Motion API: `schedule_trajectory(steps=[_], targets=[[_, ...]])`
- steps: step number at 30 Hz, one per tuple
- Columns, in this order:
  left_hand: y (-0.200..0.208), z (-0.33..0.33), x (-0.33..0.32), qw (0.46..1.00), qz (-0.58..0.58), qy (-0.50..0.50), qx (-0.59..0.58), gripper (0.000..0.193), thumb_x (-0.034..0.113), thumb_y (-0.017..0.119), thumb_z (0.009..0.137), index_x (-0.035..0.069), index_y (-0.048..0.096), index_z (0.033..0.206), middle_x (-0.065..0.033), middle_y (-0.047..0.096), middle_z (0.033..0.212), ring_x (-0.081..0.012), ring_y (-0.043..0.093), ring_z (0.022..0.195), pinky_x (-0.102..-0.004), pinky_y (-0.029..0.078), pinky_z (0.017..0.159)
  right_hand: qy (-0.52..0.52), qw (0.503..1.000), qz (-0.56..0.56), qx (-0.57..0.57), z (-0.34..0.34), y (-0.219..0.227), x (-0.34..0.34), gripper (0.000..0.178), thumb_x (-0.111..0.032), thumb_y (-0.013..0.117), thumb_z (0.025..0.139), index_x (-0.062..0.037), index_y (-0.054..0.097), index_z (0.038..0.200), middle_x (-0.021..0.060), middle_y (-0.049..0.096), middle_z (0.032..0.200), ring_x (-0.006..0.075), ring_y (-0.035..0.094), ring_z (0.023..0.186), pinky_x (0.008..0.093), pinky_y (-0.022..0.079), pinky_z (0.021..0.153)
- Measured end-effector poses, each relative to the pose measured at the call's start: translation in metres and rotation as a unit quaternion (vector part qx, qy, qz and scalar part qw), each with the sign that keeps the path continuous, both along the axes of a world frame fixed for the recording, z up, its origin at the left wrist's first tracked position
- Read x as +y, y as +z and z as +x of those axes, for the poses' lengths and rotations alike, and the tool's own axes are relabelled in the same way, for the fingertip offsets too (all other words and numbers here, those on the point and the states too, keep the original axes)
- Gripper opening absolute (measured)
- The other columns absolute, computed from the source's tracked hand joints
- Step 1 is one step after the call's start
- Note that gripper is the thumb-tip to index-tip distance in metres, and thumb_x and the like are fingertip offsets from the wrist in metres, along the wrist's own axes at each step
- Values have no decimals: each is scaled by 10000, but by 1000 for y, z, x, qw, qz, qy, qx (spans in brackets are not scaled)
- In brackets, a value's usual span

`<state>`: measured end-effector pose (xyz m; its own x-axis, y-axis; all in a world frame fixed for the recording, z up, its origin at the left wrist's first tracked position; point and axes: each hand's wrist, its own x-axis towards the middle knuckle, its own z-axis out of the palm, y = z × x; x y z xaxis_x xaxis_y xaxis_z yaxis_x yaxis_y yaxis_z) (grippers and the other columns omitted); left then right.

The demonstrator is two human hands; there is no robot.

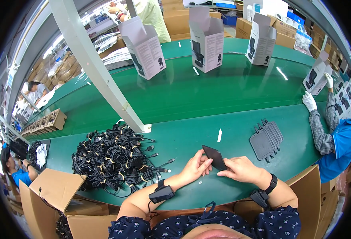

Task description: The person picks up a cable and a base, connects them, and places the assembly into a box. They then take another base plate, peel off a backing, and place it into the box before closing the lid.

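Note:
Over the near part of the green bench I hold a thin, dark, flat rectangular panel (pixel 214 157), tilted between both hands. My left hand (pixel 196 166) has its fingers curled against the panel's left edge. My right hand (pixel 244 169) grips the lower right side, thumb along it and the other fingers partly hidden. To the right lies an overlapping row of grey rectangular plates (pixel 263 141) with small tabs on their edges. A large heap of black cables (pixel 113 159), tied in small bundles, lies to the left of my left hand.
Three upright open white boxes (pixel 208 49) stand on the far green surface. A slanted metal post (pixel 99 71) meets the bench behind the cables. Open cartons (pixel 58 187) flank me. At right, a co-worker's gloved hands (pixel 310 101) hold another white box. Brown trays (pixel 48 122) sit far left.

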<state>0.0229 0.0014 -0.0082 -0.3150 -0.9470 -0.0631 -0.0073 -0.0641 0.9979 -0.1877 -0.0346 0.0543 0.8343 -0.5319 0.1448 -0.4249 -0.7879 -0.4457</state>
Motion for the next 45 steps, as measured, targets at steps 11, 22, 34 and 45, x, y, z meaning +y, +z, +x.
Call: schedule_trajectory(steps=[11, 22, 34, 45], targets=[[1, 0, 0, 1000, 0, -4, 0, 389, 174, 437, 954, 9, 289, 1274, -70, 570, 785, -96, 551, 621, -195, 433, 507, 2, 1000, 3, 2, -1, 0, 0, 357, -363, 607, 817, -26, 493, 826, 129, 584, 639, 325, 592, 618, 404, 462, 520], [3, -1, 0, 1000, -4, -1, -9, 390, 181, 437, 955, 4, 295, 1271, -69, 569, 774, -100, 553, 620, -197, 435, 509, 3, 1000, -6, 7, -1, 0, 0, 367, -365, 610, 814, -16, 500, 837, 129, 587, 641, 320, 595, 619, 401, 465, 520], [4, -1, 0, 1000, -4, -2, -1, 357, 178, 435, 955, 8, 313, 1244, -66, 566, 775, -97, 549, 625, -197, 433, 511, 7, 1000, -5, 12, -1, 1, 0, 372, -370, 605, 815, -16, 499, 847, 129, 589, 644, 319, 597, 620, 397, 470, 522], [3, -1, 0, 1000, 0, -4, 4, 366, 166, 437, 954, 10, 300, 1255, -70, 566, 794, -96, 547, 633, -194, 435, 513, 7, 1000, -2, 18, -1, 0, -1, 376, -373, 604, 817, -16, 497, 863, 134, 594, 656, 323, 598, 631, 400, 470, 530]])
